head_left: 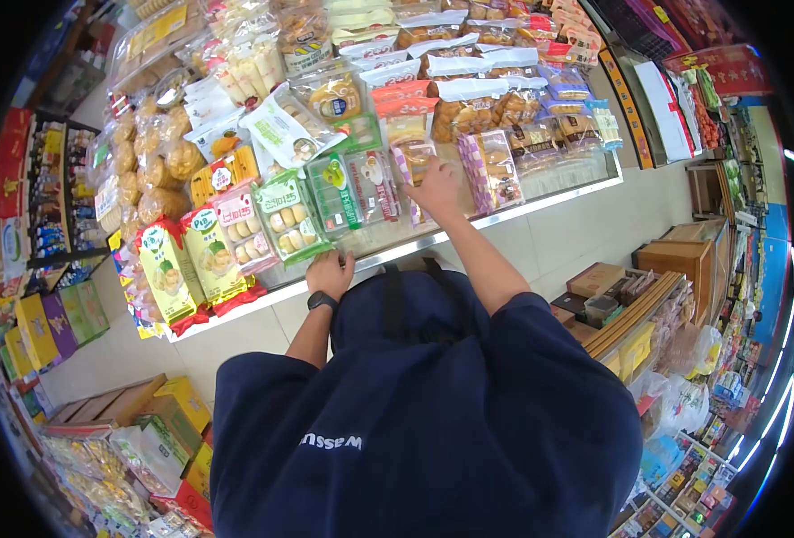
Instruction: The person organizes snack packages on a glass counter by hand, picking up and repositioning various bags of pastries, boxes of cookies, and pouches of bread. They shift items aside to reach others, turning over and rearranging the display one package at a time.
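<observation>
My right hand (437,190) is on a purple-and-white checked snack packet (412,170), its fingers closed over the packet's right side. A similar purple checked packet (491,172) stands just right of that hand. With a dark watch on the wrist, my left hand (329,274) rests at the metal edge of the display table, fingers and thumb apart and holding nothing. Near it lie a green pack of round pastries (291,217) and a green-labelled clear box (334,193). A red-and-clear box (374,186) sits between the two hands.
Bagged breads and pastries cover the display table (540,194). Yellow-and-red packs (168,269) stand at its left front corner. Wooden crates and boxes (675,269) are at the right, with cartons (159,430) at the lower left. Stocked shelves line both sides.
</observation>
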The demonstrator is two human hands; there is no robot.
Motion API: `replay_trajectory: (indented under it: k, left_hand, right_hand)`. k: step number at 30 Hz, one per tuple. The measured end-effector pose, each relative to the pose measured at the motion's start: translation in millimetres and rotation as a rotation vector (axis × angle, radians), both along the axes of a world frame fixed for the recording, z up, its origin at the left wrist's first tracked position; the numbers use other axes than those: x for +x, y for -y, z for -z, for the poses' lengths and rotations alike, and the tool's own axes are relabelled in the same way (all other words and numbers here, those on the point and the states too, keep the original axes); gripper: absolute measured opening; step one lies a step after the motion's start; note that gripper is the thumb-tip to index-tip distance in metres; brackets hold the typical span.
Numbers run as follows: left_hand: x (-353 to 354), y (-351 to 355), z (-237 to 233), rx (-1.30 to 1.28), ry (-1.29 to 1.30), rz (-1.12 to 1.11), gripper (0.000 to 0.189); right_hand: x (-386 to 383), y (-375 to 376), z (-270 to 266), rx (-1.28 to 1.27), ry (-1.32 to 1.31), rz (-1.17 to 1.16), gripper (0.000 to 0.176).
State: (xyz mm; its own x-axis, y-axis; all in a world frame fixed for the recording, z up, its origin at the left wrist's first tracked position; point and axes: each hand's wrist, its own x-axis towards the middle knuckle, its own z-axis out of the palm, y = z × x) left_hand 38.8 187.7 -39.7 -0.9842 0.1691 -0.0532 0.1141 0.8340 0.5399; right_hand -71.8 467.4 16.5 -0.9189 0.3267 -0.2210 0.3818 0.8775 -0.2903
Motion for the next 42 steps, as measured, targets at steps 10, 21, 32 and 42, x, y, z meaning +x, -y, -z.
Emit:
replay_trajectory:
  k: [10, 21, 32, 42]
  left_hand:
    - [-2.5, -8.1, 1.7, -0.117, 0.1, -0.052, 0.041]
    - [-6.0, -9.1, -4.1, -0.195, 0.172, -0.03, 0.037]
    - [-6.0, -6.2, 9.7, -0.171, 0.148, -0.024, 0.036]
    - [-5.5, -4.9, 13.9, -0.165, 0.126, -0.028, 0.032]
  right_hand:
    - [0.0, 6.1, 20.6, 0.028, 0.122, -0.032, 0.097]
    - [8.4, -89.1, -21.3, 0.267, -0.499, -0.114, 0.073]
    - [20.8, -100.7, -20.5, 0.078, -0.248, 0.187, 0.087]
    - [10.5, 12.8, -0.7, -0.078, -0.07, 0.079, 0.093]
